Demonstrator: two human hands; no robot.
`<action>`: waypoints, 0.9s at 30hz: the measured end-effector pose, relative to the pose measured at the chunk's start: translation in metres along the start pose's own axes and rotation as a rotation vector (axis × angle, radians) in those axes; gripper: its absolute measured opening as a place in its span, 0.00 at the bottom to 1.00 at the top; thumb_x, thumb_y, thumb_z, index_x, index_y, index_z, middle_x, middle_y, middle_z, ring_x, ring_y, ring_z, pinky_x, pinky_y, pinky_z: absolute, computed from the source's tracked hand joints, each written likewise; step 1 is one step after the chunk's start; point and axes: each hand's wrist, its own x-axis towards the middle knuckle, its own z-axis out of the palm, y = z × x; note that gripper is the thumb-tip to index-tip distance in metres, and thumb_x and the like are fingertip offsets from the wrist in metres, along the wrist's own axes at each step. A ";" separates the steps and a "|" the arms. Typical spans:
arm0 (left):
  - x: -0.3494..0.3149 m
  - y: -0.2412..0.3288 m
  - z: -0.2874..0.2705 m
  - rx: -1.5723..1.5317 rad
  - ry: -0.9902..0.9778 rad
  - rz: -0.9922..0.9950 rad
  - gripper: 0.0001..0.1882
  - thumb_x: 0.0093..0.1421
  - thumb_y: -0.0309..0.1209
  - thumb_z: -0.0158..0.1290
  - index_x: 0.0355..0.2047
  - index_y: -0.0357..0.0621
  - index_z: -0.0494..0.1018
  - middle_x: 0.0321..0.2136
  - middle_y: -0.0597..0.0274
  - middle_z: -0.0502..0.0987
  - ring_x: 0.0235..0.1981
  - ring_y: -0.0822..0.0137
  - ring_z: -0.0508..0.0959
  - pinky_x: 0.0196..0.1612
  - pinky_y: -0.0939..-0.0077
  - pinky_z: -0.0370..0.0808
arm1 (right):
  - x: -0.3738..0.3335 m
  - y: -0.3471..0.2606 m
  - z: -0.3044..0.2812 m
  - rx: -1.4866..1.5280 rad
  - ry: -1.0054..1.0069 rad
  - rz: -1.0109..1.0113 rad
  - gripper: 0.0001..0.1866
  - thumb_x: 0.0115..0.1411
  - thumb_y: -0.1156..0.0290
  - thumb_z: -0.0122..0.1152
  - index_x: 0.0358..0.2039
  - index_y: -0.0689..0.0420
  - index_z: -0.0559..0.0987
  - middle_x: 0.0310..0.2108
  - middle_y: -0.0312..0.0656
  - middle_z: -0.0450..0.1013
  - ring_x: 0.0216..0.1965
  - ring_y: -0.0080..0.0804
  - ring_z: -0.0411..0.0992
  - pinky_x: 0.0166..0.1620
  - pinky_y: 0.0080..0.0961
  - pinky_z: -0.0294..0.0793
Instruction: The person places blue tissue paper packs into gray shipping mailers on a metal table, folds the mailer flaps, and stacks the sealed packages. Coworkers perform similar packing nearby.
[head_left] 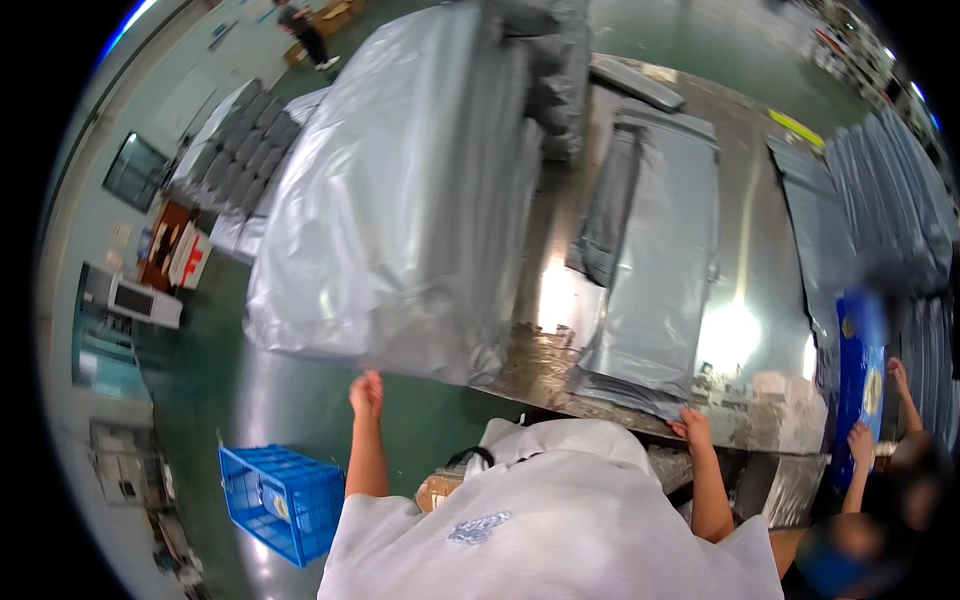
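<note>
The person's left hand [367,393] is at the near edge of a tall grey stack [400,200] of plastic sheeting, its fingers drawn close together; whether they pinch the edge I cannot tell. The right hand [692,426] is at the near right corner of a flat grey pile [665,250] — fingers curled, fingertips against the edge, though whether they grip it is too small to make out.

The flat pile lies lengthwise on the shiny metal bench [757,200], to the right of the tall stack, with a darker folded part along its left side. A small grey bundle [637,82] lies beyond its far end, and a yellow strip [796,128] sits near the bench's far right corner.

At the right, more grey sheets [890,190] lie in folds, and a co-worker's hand [860,443] is at a blue package [853,370]. A blue crate [290,500] stands on the green floor [420,415], to the left of the person's white shirt [570,520].
</note>
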 end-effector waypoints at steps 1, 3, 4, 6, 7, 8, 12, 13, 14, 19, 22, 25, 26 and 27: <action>0.014 0.022 0.000 0.208 0.036 0.255 0.09 0.55 0.23 0.41 0.37 0.35 0.65 0.33 0.54 0.72 0.32 0.64 0.72 0.31 0.75 0.71 | -0.003 -0.004 0.005 -0.018 0.023 0.010 0.11 0.58 0.66 0.50 0.35 0.61 0.70 0.29 0.40 0.72 0.29 0.30 0.74 0.23 0.13 0.72; 0.040 0.056 0.010 0.648 0.107 0.729 0.11 0.55 0.23 0.41 0.39 0.35 0.65 0.37 0.52 0.71 0.38 0.62 0.72 0.36 0.73 0.71 | -0.004 -0.009 0.014 -0.027 0.028 0.022 0.10 0.58 0.66 0.49 0.33 0.61 0.70 0.27 0.39 0.71 0.28 0.31 0.75 0.22 0.13 0.72; 0.046 0.062 0.013 0.877 0.138 0.950 0.12 0.55 0.24 0.41 0.40 0.35 0.65 0.38 0.51 0.71 0.41 0.60 0.72 0.39 0.72 0.71 | -0.005 -0.009 0.014 -0.028 0.042 0.027 0.10 0.58 0.67 0.49 0.33 0.61 0.70 0.27 0.39 0.71 0.28 0.31 0.75 0.22 0.13 0.72; 0.046 0.037 0.021 1.762 0.055 0.873 0.15 0.55 0.28 0.42 0.43 0.36 0.65 0.42 0.51 0.70 0.45 0.60 0.70 0.43 0.71 0.68 | -0.006 -0.010 0.016 -0.037 0.051 0.008 0.09 0.58 0.67 0.49 0.31 0.61 0.69 0.26 0.39 0.71 0.28 0.33 0.75 0.22 0.13 0.73; 0.043 0.023 0.026 2.200 -0.009 0.780 0.16 0.56 0.30 0.42 0.44 0.37 0.65 0.44 0.51 0.69 0.47 0.59 0.69 0.45 0.71 0.67 | -0.006 -0.012 0.018 -0.046 0.064 0.009 0.09 0.58 0.67 0.49 0.30 0.61 0.69 0.25 0.39 0.70 0.28 0.34 0.75 0.22 0.13 0.73; 0.037 0.015 0.035 2.272 -0.035 0.734 0.17 0.55 0.32 0.42 0.45 0.38 0.65 0.45 0.51 0.69 0.48 0.59 0.68 0.46 0.70 0.66 | -0.010 -0.013 0.019 -0.046 0.091 0.008 0.09 0.58 0.68 0.49 0.30 0.61 0.69 0.25 0.39 0.70 0.28 0.35 0.75 0.21 0.13 0.73; -0.037 -0.034 0.092 2.528 -0.313 0.596 0.21 0.55 0.38 0.44 0.47 0.43 0.65 0.46 0.52 0.68 0.49 0.57 0.66 0.49 0.67 0.65 | 0.000 0.004 -0.009 -0.042 0.094 -0.012 0.09 0.58 0.66 0.49 0.28 0.59 0.69 0.23 0.38 0.69 0.28 0.35 0.75 0.23 0.15 0.73; -0.041 -0.050 0.058 2.633 -0.570 0.474 0.22 0.53 0.39 0.45 0.48 0.45 0.64 0.45 0.52 0.68 0.49 0.57 0.67 0.49 0.68 0.65 | 0.006 0.002 -0.006 -0.126 0.040 -0.021 0.11 0.58 0.64 0.48 0.29 0.60 0.70 0.27 0.41 0.72 0.28 0.33 0.75 0.24 0.15 0.73; -0.038 -0.063 0.035 2.728 -0.837 0.345 0.24 0.52 0.40 0.47 0.48 0.48 0.64 0.45 0.52 0.69 0.48 0.57 0.68 0.49 0.68 0.65 | 0.002 -0.008 0.011 -0.136 0.002 0.012 0.13 0.59 0.62 0.46 0.31 0.61 0.70 0.32 0.45 0.74 0.28 0.29 0.75 0.25 0.14 0.72; -0.164 -0.131 0.185 1.658 -1.354 0.408 0.21 0.48 0.39 0.53 0.40 0.42 0.65 0.38 0.54 0.69 0.38 0.56 0.71 0.38 0.62 0.68 | -0.003 -0.001 0.011 -0.158 0.069 -0.042 0.14 0.60 0.62 0.44 0.32 0.62 0.70 0.30 0.46 0.75 0.25 0.25 0.74 0.22 0.12 0.69; -0.199 -0.185 0.248 1.447 -1.501 0.865 0.22 0.49 0.41 0.54 0.36 0.36 0.64 0.33 0.50 0.69 0.36 0.53 0.70 0.36 0.64 0.68 | -0.002 0.004 0.010 -0.133 0.091 -0.025 0.15 0.60 0.62 0.44 0.32 0.62 0.71 0.30 0.45 0.75 0.24 0.24 0.74 0.22 0.12 0.69; -0.228 -0.229 0.267 1.751 -1.087 0.291 0.23 0.49 0.42 0.55 0.36 0.36 0.63 0.35 0.49 0.68 0.42 0.55 0.69 0.41 0.64 0.68 | 0.000 0.008 0.008 -0.126 0.081 -0.059 0.15 0.60 0.63 0.43 0.35 0.63 0.71 0.30 0.45 0.75 0.25 0.25 0.74 0.23 0.12 0.69; -0.226 -0.241 0.267 1.506 -0.954 -0.254 0.23 0.49 0.41 0.55 0.36 0.37 0.63 0.37 0.49 0.68 0.44 0.55 0.68 0.43 0.63 0.67 | 0.000 0.010 0.007 -0.117 0.074 -0.068 0.15 0.61 0.64 0.43 0.36 0.64 0.71 0.30 0.46 0.75 0.26 0.26 0.74 0.24 0.12 0.69; -0.218 -0.256 0.262 1.208 -0.770 -0.744 0.22 0.49 0.40 0.56 0.36 0.38 0.63 0.38 0.49 0.67 0.46 0.55 0.67 0.46 0.61 0.66 | -0.001 0.010 0.010 -0.088 0.073 -0.080 0.15 0.60 0.63 0.44 0.33 0.63 0.72 0.29 0.43 0.75 0.24 0.23 0.74 0.23 0.12 0.68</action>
